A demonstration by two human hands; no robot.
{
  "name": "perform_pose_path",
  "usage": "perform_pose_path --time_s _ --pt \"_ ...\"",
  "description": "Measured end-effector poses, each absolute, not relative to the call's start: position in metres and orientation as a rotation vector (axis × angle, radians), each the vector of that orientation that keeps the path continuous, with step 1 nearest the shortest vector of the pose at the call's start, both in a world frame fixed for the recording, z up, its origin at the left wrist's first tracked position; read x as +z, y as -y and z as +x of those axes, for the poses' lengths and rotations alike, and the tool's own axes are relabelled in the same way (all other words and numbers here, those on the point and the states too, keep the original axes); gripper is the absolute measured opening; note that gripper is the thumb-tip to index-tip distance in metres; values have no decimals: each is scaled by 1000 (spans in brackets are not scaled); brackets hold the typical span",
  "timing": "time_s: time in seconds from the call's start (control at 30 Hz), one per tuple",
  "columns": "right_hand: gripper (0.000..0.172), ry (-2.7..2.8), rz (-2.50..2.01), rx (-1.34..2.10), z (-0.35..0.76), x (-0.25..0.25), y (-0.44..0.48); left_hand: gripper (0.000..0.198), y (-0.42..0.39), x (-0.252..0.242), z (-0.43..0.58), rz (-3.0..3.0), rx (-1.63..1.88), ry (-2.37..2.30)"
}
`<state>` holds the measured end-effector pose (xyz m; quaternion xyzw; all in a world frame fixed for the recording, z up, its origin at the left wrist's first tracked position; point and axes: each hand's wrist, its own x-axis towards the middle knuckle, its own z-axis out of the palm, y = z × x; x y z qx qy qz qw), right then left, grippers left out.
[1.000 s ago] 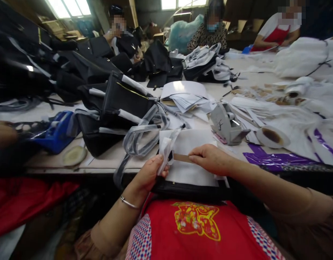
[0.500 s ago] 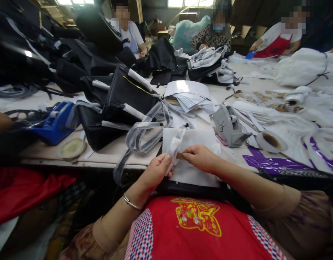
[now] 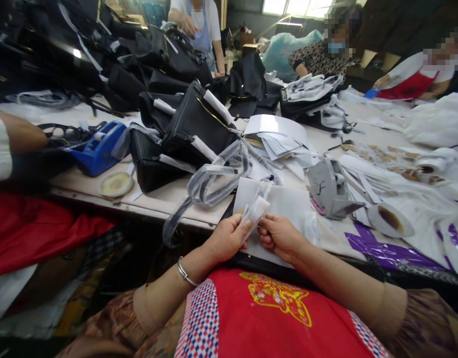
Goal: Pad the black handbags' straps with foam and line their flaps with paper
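My left hand (image 3: 229, 237) is closed around a strap end wrapped in white and clear plastic (image 3: 257, 209), with the thumb on top. Close against the wrap's right edge, my right hand (image 3: 281, 236) has its fingertips pinched together; what lies between them is hidden. Beneath both hands is a white sheet (image 3: 292, 201) on a black bag (image 3: 268, 262) at the table's front edge. From there a long strap in clear plastic (image 3: 214, 186) loops to the left.
Black bags with white-wrapped parts (image 3: 199, 124) stand to the left, near a blue tape dispenser (image 3: 102, 146) and a tape roll (image 3: 116, 184). Right lie a grey tape dispenser (image 3: 328, 191), another roll (image 3: 391, 220) and purple plastic (image 3: 389, 251). Co-workers (image 3: 204, 37) are across the table.
My right hand has come closer to my left, and the brown strip at its fingertips no longer shows. The view has shifted left. A co-worker opposite has raised an arm.
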<state>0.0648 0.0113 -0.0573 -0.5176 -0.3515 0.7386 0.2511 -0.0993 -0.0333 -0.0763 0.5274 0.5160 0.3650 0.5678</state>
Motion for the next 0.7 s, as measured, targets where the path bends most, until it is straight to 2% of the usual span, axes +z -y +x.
perform_pose_path --time_s 0.13,0.27,0.47,0.7 --pt "24 1122 -1353 2039 67 -56 -9 40 36 -74 -100 1286 858 -1241" --pt "17 1044 -1267 2183 70 -53 -8 41 37 -75 -100 1257 880 -1238" --pt "30 766 -1117 2391 73 -48 -5 41 36 -76 -99 1255 892 -1253" --pt "35 846 -1263 2197 67 -48 1 47 34 -77 -97 1144 830 -1230"
